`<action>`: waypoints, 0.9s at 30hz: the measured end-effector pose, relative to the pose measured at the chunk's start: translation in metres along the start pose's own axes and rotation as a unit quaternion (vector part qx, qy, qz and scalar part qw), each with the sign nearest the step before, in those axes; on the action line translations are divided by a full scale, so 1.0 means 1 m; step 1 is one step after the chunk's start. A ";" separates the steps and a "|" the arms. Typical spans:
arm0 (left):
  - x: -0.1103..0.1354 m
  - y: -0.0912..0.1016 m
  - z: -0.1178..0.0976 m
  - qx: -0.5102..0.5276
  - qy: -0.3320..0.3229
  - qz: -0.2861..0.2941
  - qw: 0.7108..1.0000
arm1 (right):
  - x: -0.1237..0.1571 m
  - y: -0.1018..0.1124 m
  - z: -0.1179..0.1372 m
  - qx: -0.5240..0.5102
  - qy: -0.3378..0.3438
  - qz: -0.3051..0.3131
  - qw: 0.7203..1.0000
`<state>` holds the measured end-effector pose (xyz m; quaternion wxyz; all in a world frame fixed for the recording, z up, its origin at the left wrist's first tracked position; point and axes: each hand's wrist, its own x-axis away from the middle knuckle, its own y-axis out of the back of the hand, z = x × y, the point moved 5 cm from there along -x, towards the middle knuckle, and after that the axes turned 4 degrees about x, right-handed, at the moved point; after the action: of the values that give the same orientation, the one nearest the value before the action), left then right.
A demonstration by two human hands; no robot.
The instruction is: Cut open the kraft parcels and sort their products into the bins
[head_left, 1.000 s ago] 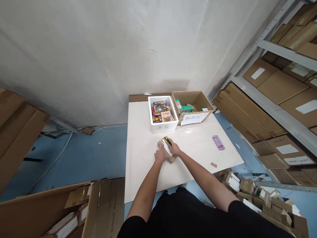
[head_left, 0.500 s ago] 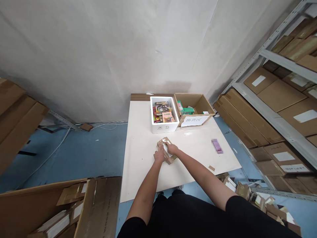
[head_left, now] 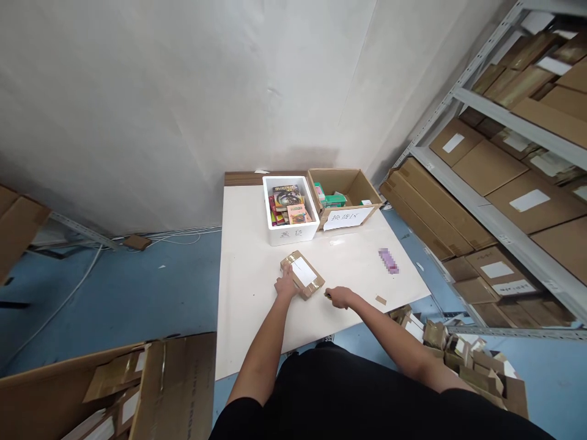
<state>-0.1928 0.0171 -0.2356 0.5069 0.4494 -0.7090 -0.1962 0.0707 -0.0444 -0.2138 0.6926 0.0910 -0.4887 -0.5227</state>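
Observation:
A small taped cardboard box (head_left: 314, 282) with a white label on top lies at an angle on the white table. My left hand (head_left: 287, 283) grips its left side, fingers on the upper edge and thumb along the near edge. To the right of the box, apart from it, my right hand (head_left: 342, 297) is closed around what looks like a small box cutter (head_left: 328, 296). Only its dark and yellowish tip shows; the rest is hidden in my fist.
Behind the cardboard box stand a white foam box (head_left: 293, 235) of books and an open carton (head_left: 373, 205) with green packs. A blurred purple item (head_left: 388, 261) and a brown scrap (head_left: 380, 300) lie right. Shelves (head_left: 504, 238) flank the table; a large carton (head_left: 183, 385) stands lower left.
My right hand has come off the top of the cardboard box and moved right, towards me, with the box cutter now showing. My left hand stays on the box. The view has shifted slightly.

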 end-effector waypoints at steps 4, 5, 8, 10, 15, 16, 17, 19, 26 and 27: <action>0.005 -0.002 -0.001 0.012 -0.034 -0.019 0.999 | 0.010 0.019 -0.013 -0.038 0.023 -0.110 0.993; 0.007 -0.005 -0.004 0.010 -0.038 -0.024 0.999 | 0.009 0.017 -0.012 -0.051 0.015 -0.131 0.990; 0.016 -0.019 -0.014 -0.002 -0.027 -0.041 0.999 | -0.002 0.001 -0.001 -0.080 -0.033 -0.160 0.983; 0.024 -0.032 -0.021 -0.008 -0.015 -0.051 0.999 | -0.012 -0.009 0.009 -0.096 -0.062 -0.161 0.980; 0.041 -0.053 -0.027 -0.035 -0.004 -0.063 0.997 | -0.035 -0.007 0.016 -0.082 -0.102 -0.157 0.979; 0.042 -0.055 -0.027 -0.042 -0.002 -0.065 0.997 | -0.039 -0.006 0.014 -0.078 -0.103 -0.157 0.979; 0.042 -0.057 -0.027 -0.050 0.000 -0.066 0.997 | -0.042 -0.004 0.013 -0.083 -0.101 -0.158 0.979; 0.041 -0.060 -0.029 -0.066 0.007 -0.068 0.995 | -0.047 -0.003 0.011 -0.102 -0.097 -0.163 0.977; 0.032 -0.065 -0.065 -0.070 0.035 -0.077 0.994 | -0.061 0.025 0.025 -0.066 -0.100 -0.167 0.979; 0.030 -0.060 -0.066 -0.078 0.034 -0.070 0.994 | -0.061 0.030 0.027 -0.067 -0.094 -0.158 0.981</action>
<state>-0.1099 -0.0272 -0.2360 0.5493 0.4634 -0.6409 -0.2699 0.0710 0.0283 -0.2162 0.5567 0.0711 -0.4951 -0.6633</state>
